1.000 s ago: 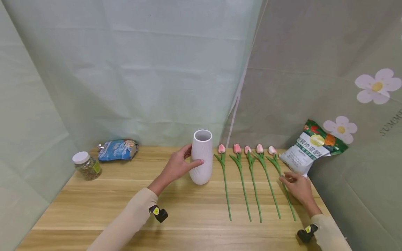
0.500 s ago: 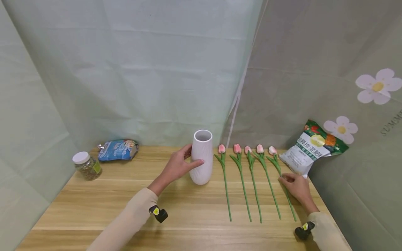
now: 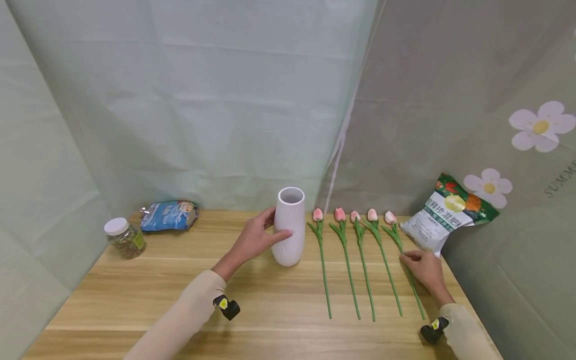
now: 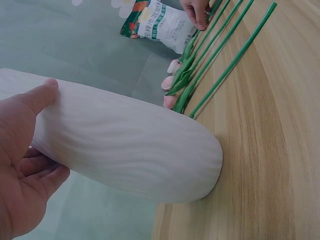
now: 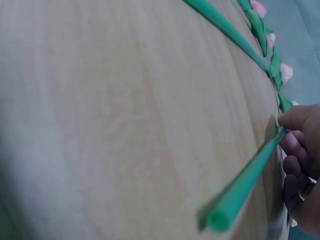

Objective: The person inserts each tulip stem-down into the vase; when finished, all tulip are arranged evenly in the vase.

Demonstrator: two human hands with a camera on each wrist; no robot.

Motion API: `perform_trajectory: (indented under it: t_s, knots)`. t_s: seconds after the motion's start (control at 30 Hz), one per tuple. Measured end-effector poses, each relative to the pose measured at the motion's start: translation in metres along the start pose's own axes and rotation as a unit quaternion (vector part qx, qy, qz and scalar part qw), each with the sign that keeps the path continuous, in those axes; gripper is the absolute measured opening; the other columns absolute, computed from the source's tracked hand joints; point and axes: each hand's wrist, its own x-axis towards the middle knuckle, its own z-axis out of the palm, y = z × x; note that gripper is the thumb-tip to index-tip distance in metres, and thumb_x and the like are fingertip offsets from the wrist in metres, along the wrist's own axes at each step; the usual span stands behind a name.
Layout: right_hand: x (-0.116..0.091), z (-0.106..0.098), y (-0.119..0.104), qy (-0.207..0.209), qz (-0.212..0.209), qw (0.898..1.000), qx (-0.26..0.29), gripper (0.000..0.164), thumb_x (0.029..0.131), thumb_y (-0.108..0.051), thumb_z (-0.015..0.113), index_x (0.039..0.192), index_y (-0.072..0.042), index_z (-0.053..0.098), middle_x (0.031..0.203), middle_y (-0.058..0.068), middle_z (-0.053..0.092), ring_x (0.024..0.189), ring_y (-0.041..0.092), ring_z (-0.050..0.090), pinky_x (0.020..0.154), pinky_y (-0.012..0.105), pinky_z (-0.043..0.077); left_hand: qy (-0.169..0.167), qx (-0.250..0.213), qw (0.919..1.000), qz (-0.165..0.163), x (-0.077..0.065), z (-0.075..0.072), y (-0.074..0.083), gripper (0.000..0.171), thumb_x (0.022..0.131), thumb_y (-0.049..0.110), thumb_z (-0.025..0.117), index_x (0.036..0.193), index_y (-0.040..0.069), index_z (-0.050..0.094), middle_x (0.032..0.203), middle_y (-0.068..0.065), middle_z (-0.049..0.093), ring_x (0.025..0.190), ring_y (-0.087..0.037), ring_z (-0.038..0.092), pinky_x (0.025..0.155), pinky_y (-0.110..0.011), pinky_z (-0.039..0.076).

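Note:
A tall white ribbed vase [image 3: 289,235] stands upright on the wooden table. My left hand [image 3: 255,236] holds it around its side, the thumb across the front; the left wrist view shows the thumb and fingers on either side of the vase [image 4: 130,145]. To its right lies a row of several pink artificial tulips [image 3: 340,215] with green stems. My right hand [image 3: 425,270] pinches the stem of the rightmost tulip [image 3: 390,218] below its leaves. Seen from the right wrist, thumb and forefinger meet on that green stem [image 5: 245,182], whose end lies close to the camera.
Behind the right hand, a white and green fertilizer bag [image 3: 434,222] leans at the table's back right corner. At the far left are a lidded jar [image 3: 126,239] and a blue bag [image 3: 168,216] with a clip. Fabric sheets [image 3: 216,110] hang behind the table.
My right hand's fingers have drawn together on the rightmost tulip's stem, and its wrist has shifted slightly left. The left hand and the vase stay in place.

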Motion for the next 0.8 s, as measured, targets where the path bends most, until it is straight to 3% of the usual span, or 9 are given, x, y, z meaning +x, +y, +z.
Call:
perform_trajectory:
  t_s: [0.17,0.53,0.8]
  knots:
    - [-0.001,-0.001,-0.001,0.007,0.016,1.0,0.011,0.034,0.094,-0.023,0.07,0.107,0.008,0.075,0.101,0.023,0.075,0.076,0.021,0.064,0.061,0.03,0.046,0.0,0.004,1.0,-0.001,0.0,0.0,0.0,0.07,0.085,0.031,0.086,0.142,0.005,0.054,0.137,-0.017,0.062,0.126,-0.032,0.062,0.108,-0.045,0.052]
    - [-0.004,-0.003,-0.005,0.045,0.04,0.998,0.028,0.031,0.094,-0.021,0.071,0.106,0.007,0.076,0.09,0.018,0.075,0.069,0.016,0.059,0.055,0.027,0.044,-0.002,0.006,1.0,-0.003,0.001,-0.001,0.001,0.07,0.086,0.031,0.085,0.142,0.004,0.054,0.138,-0.018,0.062,0.128,-0.032,0.061,0.108,-0.045,0.052]
    - [-0.008,-0.011,-0.018,0.102,0.033,0.994,0.021,0.027,0.094,-0.023,0.072,0.102,0.001,0.079,0.087,0.013,0.077,0.071,0.018,0.065,0.064,0.03,0.046,-0.003,0.002,1.0,0.004,0.001,0.0,-0.003,0.07,0.085,0.032,0.086,0.141,0.005,0.054,0.138,-0.018,0.062,0.127,-0.032,0.062,0.108,-0.048,0.052]
